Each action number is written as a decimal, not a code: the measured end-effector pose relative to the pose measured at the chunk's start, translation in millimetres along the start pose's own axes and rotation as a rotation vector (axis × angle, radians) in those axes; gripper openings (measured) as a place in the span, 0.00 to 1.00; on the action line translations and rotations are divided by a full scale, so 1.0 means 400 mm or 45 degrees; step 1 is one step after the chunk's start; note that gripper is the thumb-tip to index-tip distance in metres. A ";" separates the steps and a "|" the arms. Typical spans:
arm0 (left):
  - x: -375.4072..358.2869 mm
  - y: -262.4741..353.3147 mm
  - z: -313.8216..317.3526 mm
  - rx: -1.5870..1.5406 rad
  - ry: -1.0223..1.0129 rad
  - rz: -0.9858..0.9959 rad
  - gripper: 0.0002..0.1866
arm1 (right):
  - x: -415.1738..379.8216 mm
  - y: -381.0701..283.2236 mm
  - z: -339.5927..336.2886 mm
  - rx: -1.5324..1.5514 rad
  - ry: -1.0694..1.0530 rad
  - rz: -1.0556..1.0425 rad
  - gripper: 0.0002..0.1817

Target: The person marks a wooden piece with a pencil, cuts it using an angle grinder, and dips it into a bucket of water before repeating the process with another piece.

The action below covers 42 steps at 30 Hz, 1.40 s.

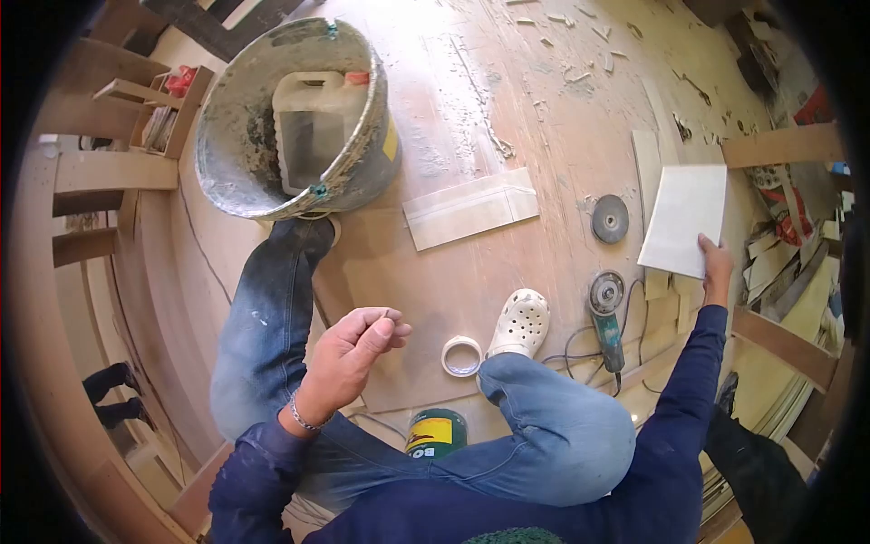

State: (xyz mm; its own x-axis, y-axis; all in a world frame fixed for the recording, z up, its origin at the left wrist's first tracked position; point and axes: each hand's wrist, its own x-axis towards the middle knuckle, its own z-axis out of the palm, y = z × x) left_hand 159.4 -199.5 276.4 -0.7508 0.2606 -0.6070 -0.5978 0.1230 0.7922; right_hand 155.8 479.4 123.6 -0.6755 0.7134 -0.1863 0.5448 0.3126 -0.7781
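My right hand (716, 260) grips a white tile (684, 218) by its lower right corner, holding it out at the right. My left hand (356, 352) is raised above my lap with thumb and fingers pinched together; whatever may be between the fingertips is too small to make out. On the wooden board ahead lies a cut tile piece (471, 208) with a line across it. An angle grinder (607, 317) lies left of and below the white tile, and a loose grinding disc (610, 219) rests above the grinder. A roll of tape (461, 356) sits beside my shoe (520, 324).
A dirty bucket (376, 154) with a plastic jug (317, 127) inside stands at upper left. A green can (437, 433) is between my legs. Offcuts (603, 45) litter the far floor. A wooden frame (118, 172) borders the left. The grinder's cord (580, 349) loops near my shoe.
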 end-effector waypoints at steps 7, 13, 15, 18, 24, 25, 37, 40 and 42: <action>0.000 0.035 0.043 0.050 -0.029 0.222 0.16 | -0.022 -0.459 0.433 -0.507 -0.130 -0.624 0.41; 0.009 0.035 0.050 0.216 -0.026 0.245 0.16 | -0.152 -0.648 1.006 -0.265 -0.336 -0.927 0.23; 0.009 0.051 0.057 0.246 0.016 0.218 0.16 | -0.184 -0.652 1.101 -0.242 -0.296 -0.917 0.22; 0.017 0.035 0.052 0.161 0.014 0.194 0.16 | -0.176 -0.627 1.123 -0.369 -0.335 -0.813 0.23; -0.009 0.052 0.043 0.192 -0.055 0.209 0.16 | 0.012 -0.511 0.866 -0.603 -0.207 -0.816 0.25; -0.008 0.050 0.042 0.190 -0.061 0.211 0.16 | 0.035 -0.496 0.818 -0.644 -0.174 -0.787 0.25; 0.029 0.030 0.083 0.123 -0.031 0.121 0.16 | 0.133 -0.479 0.744 -0.372 0.326 -0.766 0.28; 0.042 0.024 0.107 0.176 -0.022 0.144 0.16 | 0.077 -0.540 0.824 -0.355 0.156 -0.807 0.29; 0.055 0.004 0.115 0.189 -0.008 0.113 0.16 | 0.039 -0.563 0.865 -0.344 0.041 -0.798 0.27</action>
State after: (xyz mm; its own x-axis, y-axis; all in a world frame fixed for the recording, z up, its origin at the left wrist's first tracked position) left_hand 154.8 -149.5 267.3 -0.7967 0.2831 -0.5340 -0.4806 0.2389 0.8438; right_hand -149.3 203.0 88.2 -0.8911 0.3636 0.2714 0.1637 0.8154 -0.5553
